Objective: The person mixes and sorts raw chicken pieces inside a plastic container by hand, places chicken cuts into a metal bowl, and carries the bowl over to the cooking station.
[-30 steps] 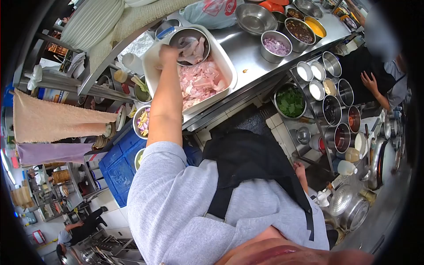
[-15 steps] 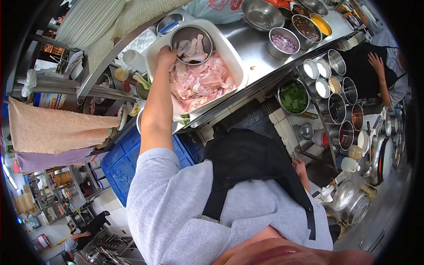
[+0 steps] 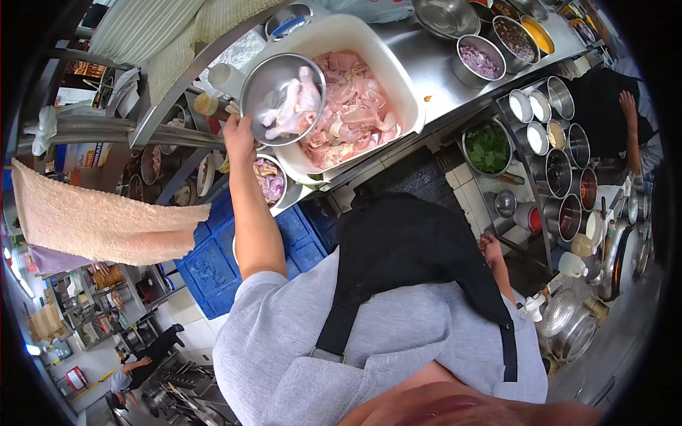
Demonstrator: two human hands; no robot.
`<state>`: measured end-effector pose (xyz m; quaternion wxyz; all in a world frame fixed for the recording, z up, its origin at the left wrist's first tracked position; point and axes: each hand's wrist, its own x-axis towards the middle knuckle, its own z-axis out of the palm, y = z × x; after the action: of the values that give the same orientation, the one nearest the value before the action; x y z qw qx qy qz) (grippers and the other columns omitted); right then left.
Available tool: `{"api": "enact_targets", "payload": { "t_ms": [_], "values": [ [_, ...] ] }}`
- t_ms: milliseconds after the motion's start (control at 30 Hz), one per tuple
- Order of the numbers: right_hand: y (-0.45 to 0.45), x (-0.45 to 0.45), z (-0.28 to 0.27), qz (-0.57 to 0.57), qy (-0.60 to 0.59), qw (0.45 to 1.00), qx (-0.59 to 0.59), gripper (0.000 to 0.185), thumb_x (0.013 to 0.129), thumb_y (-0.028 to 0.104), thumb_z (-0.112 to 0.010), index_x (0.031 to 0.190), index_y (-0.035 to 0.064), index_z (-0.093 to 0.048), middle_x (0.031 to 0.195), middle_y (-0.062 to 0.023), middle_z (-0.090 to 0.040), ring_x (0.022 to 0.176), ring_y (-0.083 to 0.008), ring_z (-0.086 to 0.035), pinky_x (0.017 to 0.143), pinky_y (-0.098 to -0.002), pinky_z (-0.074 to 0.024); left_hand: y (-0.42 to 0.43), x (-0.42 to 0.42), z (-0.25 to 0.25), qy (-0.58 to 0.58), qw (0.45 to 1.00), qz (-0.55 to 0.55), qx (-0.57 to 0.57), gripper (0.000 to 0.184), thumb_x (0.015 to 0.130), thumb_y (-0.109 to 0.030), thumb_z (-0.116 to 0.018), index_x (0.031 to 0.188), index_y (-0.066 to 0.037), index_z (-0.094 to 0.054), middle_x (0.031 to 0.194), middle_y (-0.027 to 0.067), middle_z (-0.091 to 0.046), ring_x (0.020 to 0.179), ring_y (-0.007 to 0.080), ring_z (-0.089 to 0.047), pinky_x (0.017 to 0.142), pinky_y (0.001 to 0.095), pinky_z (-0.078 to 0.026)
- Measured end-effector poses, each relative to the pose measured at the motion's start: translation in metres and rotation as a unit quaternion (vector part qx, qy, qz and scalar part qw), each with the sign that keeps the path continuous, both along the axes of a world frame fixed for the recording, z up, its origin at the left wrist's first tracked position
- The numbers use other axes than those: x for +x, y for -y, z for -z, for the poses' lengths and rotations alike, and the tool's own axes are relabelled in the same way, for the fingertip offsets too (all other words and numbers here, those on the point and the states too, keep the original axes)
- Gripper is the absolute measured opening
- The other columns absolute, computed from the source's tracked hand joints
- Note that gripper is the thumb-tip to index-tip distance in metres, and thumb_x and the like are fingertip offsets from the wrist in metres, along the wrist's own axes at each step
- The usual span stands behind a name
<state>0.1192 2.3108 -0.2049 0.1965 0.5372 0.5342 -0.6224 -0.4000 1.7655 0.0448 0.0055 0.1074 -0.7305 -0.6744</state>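
Observation:
My left hand grips the rim of a round metal bowl, its fingers closed on the near left edge. Inside the bowl lie raw chicken drumsticks. The tilted bowl is over the left side of a white plastic tub, which holds a heap of raw chicken pieces in pinkish liquid. Lower down, a bowl of chopped purple onion shows beside my left wrist. My right hand hangs beside my black apron, its fingers curled, with nothing visible in them.
Metal bowls of chopped onion and dark sauce stand along the steel counter. A pot of green leaves and several containers fill the shelf at right. A blue crate is below left. Another person's hand shows far right.
My left hand has moved the bowl of drumsticks left and toward me, from above the chicken to the tub's left side. The bowl of onion has come into view. My right hand stays low.

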Motion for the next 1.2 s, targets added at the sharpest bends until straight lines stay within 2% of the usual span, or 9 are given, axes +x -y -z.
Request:
{"api": "enact_targets", "payload": {
  "t_ms": [100, 233, 267, 333, 433, 867, 1067, 1200],
  "values": [
    [-0.001, 0.002, 0.008, -0.021, 0.013, 0.999, 0.026, 0.037, 0.090, 0.013, -0.050, 0.126, 0.0110, -0.055, 0.081, -0.0079, -0.065, 0.060, -0.0186, -0.062, 0.052, -0.0330, -0.0457, 0.023, 0.013, 0.014, 0.010, 0.998, -0.016, 0.065, 0.009, 0.090, -0.008, -0.057, 0.081, -0.007, -0.056, 0.065, -0.0001, -0.055, 0.045, 0.0078, -0.045, 0.037, 0.0249, -0.029],
    [-0.001, -0.018, -0.012, -0.019, 0.039, 0.999, 0.016, 0.037, 0.090, 0.013, -0.051, 0.126, 0.0132, -0.056, 0.083, -0.0074, -0.066, 0.061, -0.0185, -0.063, 0.054, -0.0338, -0.0467, 0.028, 0.032, -0.002, 0.043, 0.991, -0.051, 0.113, 0.011, 0.093, -0.007, -0.054, 0.082, -0.008, -0.053, 0.063, 0.0012, -0.054, 0.041, 0.0094, -0.042, 0.036, 0.0254, -0.029],
    [0.000, -0.022, -0.013, -0.019, 0.036, 0.999, 0.031, 0.037, 0.090, 0.013, -0.050, 0.127, 0.0134, -0.056, 0.083, -0.0074, -0.066, 0.061, -0.0183, -0.063, 0.054, -0.0337, -0.0467, 0.033, 0.033, 0.001, 0.045, 0.991, -0.049, 0.112, 0.011, 0.093, -0.007, -0.054, 0.082, -0.008, -0.053, 0.063, 0.0012, -0.054, 0.041, 0.0094, -0.042, 0.036, 0.0254, -0.029],
    [0.001, -0.031, -0.019, -0.016, 0.030, 0.998, 0.050, 0.035, 0.094, 0.014, -0.050, 0.129, 0.0128, -0.055, 0.083, -0.0078, -0.065, 0.061, -0.0176, -0.062, 0.053, -0.0328, -0.0469, 0.048, 0.033, 0.008, 0.049, 0.992, -0.046, 0.107, 0.001, 0.093, -0.006, -0.054, 0.093, -0.006, -0.054, 0.073, 0.0043, -0.058, 0.045, 0.0112, -0.046, 0.037, 0.0251, -0.030],
    [-0.004, -0.038, -0.014, -0.025, 0.011, 0.999, 0.037, 0.033, 0.097, 0.018, -0.053, 0.129, 0.0121, -0.055, 0.083, -0.0077, -0.065, 0.061, -0.0174, -0.061, 0.052, -0.0317, -0.0474, 0.054, 0.035, 0.016, 0.050, 0.991, -0.046, 0.114, 0.002, 0.093, -0.006, -0.054, 0.095, -0.005, -0.054, 0.071, 0.0049, -0.058, 0.046, 0.0123, -0.047, 0.038, 0.0255, -0.031],
    [0.010, -0.023, -0.007, -0.028, 0.030, 0.999, 0.030, 0.029, 0.096, 0.017, -0.053, 0.125, 0.0129, -0.056, 0.079, -0.0061, -0.064, 0.059, -0.0163, -0.059, 0.052, -0.0315, -0.0473, 0.049, 0.040, 0.017, 0.042, 0.991, -0.041, 0.120, 0.003, 0.093, -0.006, -0.054, 0.091, -0.005, -0.057, 0.071, 0.0040, -0.060, 0.047, 0.0130, -0.049, 0.039, 0.0265, -0.034],
    [0.009, -0.015, 0.002, -0.017, 0.034, 0.999, 0.025, 0.027, 0.096, 0.017, -0.054, 0.123, 0.0156, -0.057, 0.078, -0.0057, -0.063, 0.059, -0.0154, -0.058, 0.053, -0.0321, -0.0471, 0.037, 0.040, 0.013, 0.038, 0.987, -0.072, 0.137, 0.003, 0.092, -0.006, -0.056, 0.091, -0.007, -0.057, 0.072, 0.0016, -0.060, 0.054, 0.0117, -0.052, 0.044, 0.0255, -0.037],
    [0.016, -0.024, -0.009, -0.001, 0.031, 0.999, 0.014, 0.026, 0.096, 0.017, -0.054, 0.122, 0.0148, -0.057, 0.076, -0.0051, -0.062, 0.057, -0.0141, -0.054, 0.051, -0.0312, -0.0450, 0.036, 0.040, 0.011, 0.017, 0.990, -0.051, 0.132, 0.004, 0.091, -0.004, -0.056, 0.090, -0.008, -0.057, 0.074, 0.0015, -0.060, 0.056, 0.0113, -0.054, 0.045, 0.0250, -0.038]
  ]
}}
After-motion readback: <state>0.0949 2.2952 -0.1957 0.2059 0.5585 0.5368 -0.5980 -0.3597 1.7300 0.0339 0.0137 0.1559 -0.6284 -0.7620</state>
